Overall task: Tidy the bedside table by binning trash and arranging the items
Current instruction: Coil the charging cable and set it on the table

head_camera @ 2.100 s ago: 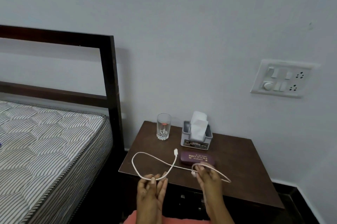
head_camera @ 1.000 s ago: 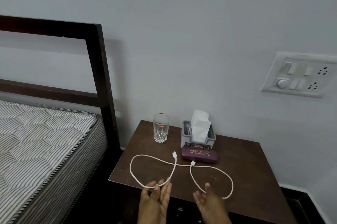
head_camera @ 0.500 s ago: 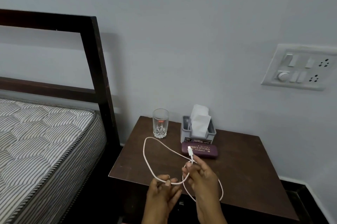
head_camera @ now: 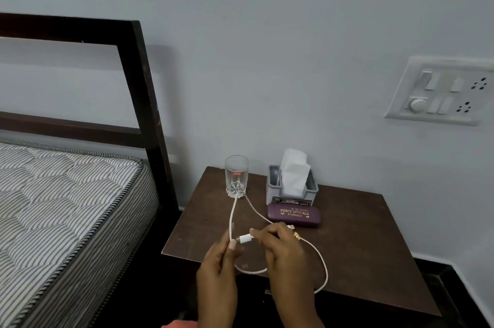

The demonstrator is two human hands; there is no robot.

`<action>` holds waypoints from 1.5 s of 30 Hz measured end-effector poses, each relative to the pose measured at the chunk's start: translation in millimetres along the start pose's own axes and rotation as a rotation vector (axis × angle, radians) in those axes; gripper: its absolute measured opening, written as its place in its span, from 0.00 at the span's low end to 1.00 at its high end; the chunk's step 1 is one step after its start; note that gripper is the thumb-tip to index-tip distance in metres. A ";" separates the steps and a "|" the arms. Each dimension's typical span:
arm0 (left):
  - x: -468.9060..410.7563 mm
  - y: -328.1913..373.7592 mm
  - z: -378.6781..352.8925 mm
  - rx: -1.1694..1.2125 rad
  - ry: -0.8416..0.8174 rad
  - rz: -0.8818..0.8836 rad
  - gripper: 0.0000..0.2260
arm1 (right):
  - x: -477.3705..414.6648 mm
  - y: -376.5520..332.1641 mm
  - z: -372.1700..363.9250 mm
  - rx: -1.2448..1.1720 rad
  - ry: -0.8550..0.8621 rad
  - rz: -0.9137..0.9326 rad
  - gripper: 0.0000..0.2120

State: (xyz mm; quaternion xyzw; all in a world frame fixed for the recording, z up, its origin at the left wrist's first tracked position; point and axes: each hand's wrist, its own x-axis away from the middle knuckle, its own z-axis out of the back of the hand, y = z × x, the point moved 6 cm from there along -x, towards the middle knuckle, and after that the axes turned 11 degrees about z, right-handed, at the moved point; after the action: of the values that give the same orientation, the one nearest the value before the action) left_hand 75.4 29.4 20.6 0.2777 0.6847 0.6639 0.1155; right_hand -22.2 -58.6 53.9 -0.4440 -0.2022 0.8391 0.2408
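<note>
Cable (head_camera: 232, 217) work goes on at the front of the dark wooden worktop (head_camera: 358, 237), with both hands gathered over its near-left part. The right hand (head_camera: 284, 250) pinches a white plug end (head_camera: 245, 238) between thumb and fingertips, pointing it leftward, and the left hand (head_camera: 217, 265) is closed on the cord just beside that plug, thumb and forefinger nipping the strand. Half a second ago the right hand held its plug upright nearer the purple spectacle case (head_camera: 294, 215); now that plug lies sideways and has come down to meet the left hand, so the two hands almost touch. The far bend of the cable has also shifted: it now reaches back to the foot of the drinking glass (head_camera: 236, 176) and seems to touch it (a second ago the cord lay as two open loops flat on the wood, with both hands spread and off it). From the right hand a loop swings out to the right and curls back along the front edge, and a smaller loop hangs between the two hands. The glass, the grey tissue holder (head_camera: 291, 188) with its white tissue, and the case just in front of the holder stand where they stood before. The striped mattress (head_camera: 66, 202) lies to the left.
</note>
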 end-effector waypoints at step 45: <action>35.8 -16.8 -47.4 0.642 -0.456 0.798 0.16 | -17.0 -31.9 49.5 -0.453 0.090 -0.430 0.06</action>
State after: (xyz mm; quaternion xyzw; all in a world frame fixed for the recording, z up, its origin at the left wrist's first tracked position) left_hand 17.3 9.1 16.2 0.6731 0.6519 0.3374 -0.0901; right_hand -48.4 -49.1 108.5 -0.4700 -0.4624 0.6820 0.3164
